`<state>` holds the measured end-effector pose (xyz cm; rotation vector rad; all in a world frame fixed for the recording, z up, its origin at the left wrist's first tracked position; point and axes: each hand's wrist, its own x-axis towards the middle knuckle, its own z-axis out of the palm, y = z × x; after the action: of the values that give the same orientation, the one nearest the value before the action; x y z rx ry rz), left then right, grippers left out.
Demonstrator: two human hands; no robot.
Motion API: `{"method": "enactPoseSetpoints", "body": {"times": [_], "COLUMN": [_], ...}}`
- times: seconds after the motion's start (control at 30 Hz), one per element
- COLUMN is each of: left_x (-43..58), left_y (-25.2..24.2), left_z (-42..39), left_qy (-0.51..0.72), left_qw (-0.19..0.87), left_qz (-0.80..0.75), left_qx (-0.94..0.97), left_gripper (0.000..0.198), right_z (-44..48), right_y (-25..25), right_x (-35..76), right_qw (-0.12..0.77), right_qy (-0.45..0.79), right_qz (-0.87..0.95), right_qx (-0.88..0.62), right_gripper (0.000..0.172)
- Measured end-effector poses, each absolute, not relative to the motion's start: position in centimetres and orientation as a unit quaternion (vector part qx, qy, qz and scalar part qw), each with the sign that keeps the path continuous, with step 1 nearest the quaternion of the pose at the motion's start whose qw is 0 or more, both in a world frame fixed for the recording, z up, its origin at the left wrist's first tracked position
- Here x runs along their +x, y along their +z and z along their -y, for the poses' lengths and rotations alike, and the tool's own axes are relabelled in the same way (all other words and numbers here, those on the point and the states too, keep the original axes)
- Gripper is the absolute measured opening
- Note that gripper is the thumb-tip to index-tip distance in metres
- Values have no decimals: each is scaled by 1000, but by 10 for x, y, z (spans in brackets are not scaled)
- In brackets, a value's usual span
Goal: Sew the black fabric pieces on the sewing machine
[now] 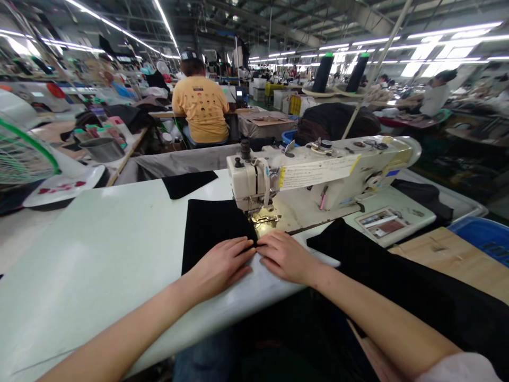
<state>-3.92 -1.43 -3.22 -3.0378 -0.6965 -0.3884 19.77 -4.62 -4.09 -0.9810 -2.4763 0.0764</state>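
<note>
A black fabric piece (210, 228) lies flat on the pale table, its right corner under the presser foot area of the sewing machine (254, 183). My left hand (222, 262) rests over the lower right part of this cloth, fingers together and fingertips at its edge. Close beside it, my right hand (284, 257) has bent fingers closed at the same edge, just in front of the needle plate (265, 218). The fingertips of both hands nearly meet. What lies beneath them is partly hidden.
Another black piece (189, 183) lies behind on the table (99, 254). To the right, black cloth (366, 254) drapes over the edge near a wooden board (457, 257) and a blue basket (483, 236). A fan (26, 154) stands left; a person in yellow (202, 109) sits ahead.
</note>
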Motion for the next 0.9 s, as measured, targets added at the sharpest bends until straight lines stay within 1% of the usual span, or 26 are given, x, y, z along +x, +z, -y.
{"method": "enactPoseSetpoints", "body": {"times": [0.17,0.43,0.6,0.7,0.77,0.9], "left_x": [-42,-41,-41,-42,-44,-59], "left_y": [-31,-25,-34,-43,-46,-43], "left_z": [-16,-58,-60,-59,-58,-52], "left_qy": [-115,-129,-116,-104,-97,-88], "left_qw": [1,-48,-49,-33,-31,-32], "left_qz": [225,255,320,386,414,436], "left_qx": [-968,-957,-939,-916,-905,-895], "left_gripper": [36,35,40,50,56,61], "right_z": [23,-2,32,67,90,123], "right_y": [-41,-40,-26,-20,-21,-35], "right_x": [193,185,188,193,200,221], "right_qw": [202,199,223,238,232,211], "right_qy": [-1,-5,19,66,80,59], "right_qz": [896,881,867,857,855,849], "right_qx": [-394,-430,-445,-452,-457,-481], "right_gripper": [19,19,30,32,32,33]}}
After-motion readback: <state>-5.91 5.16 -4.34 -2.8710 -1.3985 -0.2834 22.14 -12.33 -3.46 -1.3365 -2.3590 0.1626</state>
